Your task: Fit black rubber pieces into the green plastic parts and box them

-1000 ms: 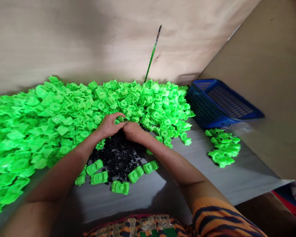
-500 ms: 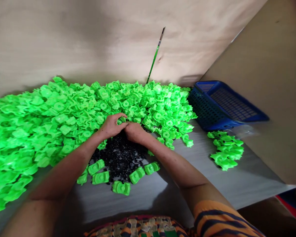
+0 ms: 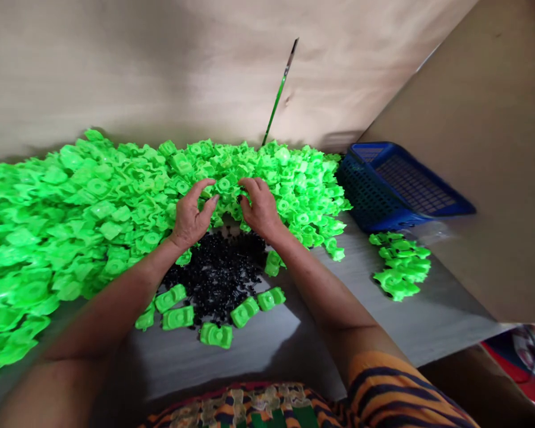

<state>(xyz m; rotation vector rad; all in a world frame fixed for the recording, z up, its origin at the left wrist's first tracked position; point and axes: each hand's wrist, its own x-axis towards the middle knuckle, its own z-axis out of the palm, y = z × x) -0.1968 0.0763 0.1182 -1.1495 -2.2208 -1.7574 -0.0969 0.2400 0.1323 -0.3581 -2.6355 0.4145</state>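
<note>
My left hand (image 3: 192, 215) is raised at the front edge of a heap of bright green plastic toy car bodies (image 3: 116, 196). Its thumb and forefinger are spread apart, with nothing seen between them. Just across from it, my right hand (image 3: 261, 208) has a small black part (image 3: 239, 199) pinched at its fingertips, partly hidden. Below both hands lies a pile of small black wheel-and-axle pieces (image 3: 218, 273). Several separate green car bodies (image 3: 216, 335) are set around the near side of that pile, and one (image 3: 273, 263) lies by my right wrist.
A blue plastic basket (image 3: 383, 190) stands tilted at the right, beside the wooden wall. In front of it sits a small group of green car bodies (image 3: 401, 267) with black parts on them. Behind the heap, a thin green stick (image 3: 276, 98) leans on the back panel.
My hands were together over the black pile; now they are apart and farther forward over the green heap. The left fingers have opened. A green car body now shows near my right wrist.
</note>
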